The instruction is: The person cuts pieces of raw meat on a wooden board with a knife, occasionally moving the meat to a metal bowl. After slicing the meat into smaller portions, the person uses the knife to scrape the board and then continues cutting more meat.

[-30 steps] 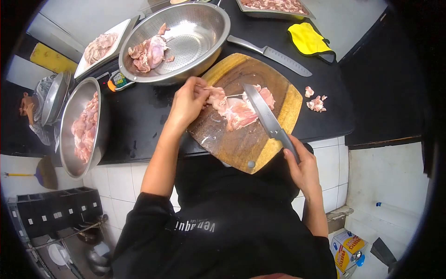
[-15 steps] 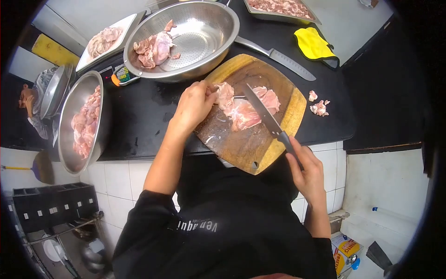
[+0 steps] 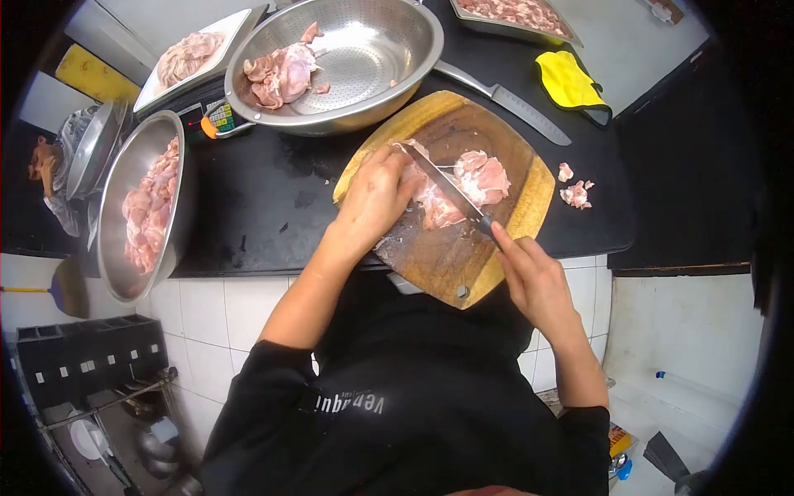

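On the wooden cutting board (image 3: 426, 256) lies pale pink raw chicken (image 3: 438, 211), with a rounded portion (image 3: 482, 176) to the right of the knife. My right hand (image 3: 536, 285) is closed around the dark handle of a kitchen knife (image 3: 447, 187), whose blade lies slantwise across the meat. My left hand (image 3: 376, 194) grips the left part of the chicken with curled fingers, close to the blade's tip. The fingertips and the meat under them are partly hidden.
Behind the board sits a perforated metal colander (image 3: 372, 70) with chicken in it. A steel bowl (image 3: 175, 215) of meat stands left. A second knife (image 3: 529, 114), a yellow cloth (image 3: 571, 80) and small scraps (image 3: 576, 194) lie right. A metal tray (image 3: 571, 37) stands at the back.
My left hand has moved right over the chicken, toward the blade. The knife has shifted left and lies lower across the meat. The rounded portion on the right looks more bunched up.
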`<action>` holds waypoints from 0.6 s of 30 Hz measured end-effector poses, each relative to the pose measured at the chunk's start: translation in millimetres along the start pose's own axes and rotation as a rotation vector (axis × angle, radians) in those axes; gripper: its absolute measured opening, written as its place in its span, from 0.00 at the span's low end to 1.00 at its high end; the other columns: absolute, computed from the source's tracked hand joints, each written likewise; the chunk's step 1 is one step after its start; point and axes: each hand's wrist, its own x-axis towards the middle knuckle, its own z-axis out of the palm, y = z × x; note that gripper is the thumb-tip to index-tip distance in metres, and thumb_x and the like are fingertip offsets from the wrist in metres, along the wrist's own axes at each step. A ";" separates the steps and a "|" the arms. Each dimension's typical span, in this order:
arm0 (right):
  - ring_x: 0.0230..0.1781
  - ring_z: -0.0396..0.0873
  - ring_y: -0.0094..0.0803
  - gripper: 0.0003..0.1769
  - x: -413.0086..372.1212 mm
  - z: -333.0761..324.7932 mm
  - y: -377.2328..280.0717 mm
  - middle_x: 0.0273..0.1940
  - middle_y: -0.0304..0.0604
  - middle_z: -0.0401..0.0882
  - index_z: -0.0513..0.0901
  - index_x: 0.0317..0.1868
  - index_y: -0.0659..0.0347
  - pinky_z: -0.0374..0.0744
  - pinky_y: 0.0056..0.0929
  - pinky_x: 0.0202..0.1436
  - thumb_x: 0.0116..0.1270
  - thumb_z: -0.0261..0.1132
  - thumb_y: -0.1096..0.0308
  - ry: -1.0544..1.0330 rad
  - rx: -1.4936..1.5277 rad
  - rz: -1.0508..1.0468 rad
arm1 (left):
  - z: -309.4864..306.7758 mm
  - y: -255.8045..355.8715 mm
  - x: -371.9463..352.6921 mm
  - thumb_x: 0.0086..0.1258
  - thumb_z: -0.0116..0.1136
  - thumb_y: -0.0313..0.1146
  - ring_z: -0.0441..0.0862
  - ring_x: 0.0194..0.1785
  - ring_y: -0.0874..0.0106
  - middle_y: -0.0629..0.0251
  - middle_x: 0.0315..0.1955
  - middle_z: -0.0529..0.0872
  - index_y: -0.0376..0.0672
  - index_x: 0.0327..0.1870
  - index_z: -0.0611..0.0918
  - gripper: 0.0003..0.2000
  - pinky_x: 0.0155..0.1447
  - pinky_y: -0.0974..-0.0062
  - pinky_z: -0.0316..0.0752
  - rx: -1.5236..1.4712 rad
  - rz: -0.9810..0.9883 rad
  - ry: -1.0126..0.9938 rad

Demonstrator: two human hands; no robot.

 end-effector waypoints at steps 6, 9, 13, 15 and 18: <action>0.25 0.83 0.46 0.29 6.0 -3.2 -4.6 0.34 0.47 0.76 0.77 0.74 0.56 0.84 0.41 0.31 0.73 0.67 0.73 -0.070 -0.099 0.002 | 3.0 -0.2 3.5 0.62 0.74 0.28 0.86 0.48 0.52 0.49 0.44 0.87 0.29 0.47 0.86 0.15 0.54 0.61 0.81 0.005 0.000 0.009; 0.24 0.83 0.45 0.28 8.3 -9.0 -5.6 0.34 0.47 0.76 0.77 0.74 0.57 0.84 0.41 0.30 0.73 0.67 0.73 -0.082 -0.116 -0.019 | -1.2 2.8 5.5 0.62 0.74 0.28 0.86 0.47 0.51 0.49 0.44 0.87 0.29 0.47 0.86 0.15 0.53 0.61 0.81 0.001 -0.002 -0.013; 0.24 0.83 0.46 0.30 17.3 -12.1 -9.0 0.34 0.48 0.76 0.77 0.73 0.58 0.84 0.42 0.30 0.71 0.68 0.73 -0.117 -0.120 -0.030 | -0.9 0.5 6.4 0.63 0.73 0.28 0.86 0.47 0.50 0.49 0.43 0.87 0.29 0.45 0.86 0.14 0.52 0.59 0.80 0.027 0.093 0.009; 0.24 0.83 0.46 0.30 28.6 -2.1 -8.8 0.34 0.48 0.76 0.77 0.73 0.58 0.84 0.42 0.30 0.71 0.68 0.73 -0.139 -0.131 -0.027 | -7.0 1.6 9.0 0.63 0.73 0.28 0.86 0.47 0.50 0.49 0.43 0.87 0.29 0.44 0.86 0.13 0.53 0.59 0.80 0.027 0.068 -0.053; 0.26 0.84 0.48 0.31 46.9 19.7 -6.1 0.34 0.49 0.77 0.76 0.73 0.58 0.84 0.44 0.29 0.70 0.67 0.73 -0.091 -0.199 -0.069 | -3.8 6.6 6.5 0.64 0.72 0.28 0.86 0.47 0.49 0.49 0.43 0.87 0.29 0.43 0.85 0.12 0.53 0.58 0.80 0.033 0.036 -0.092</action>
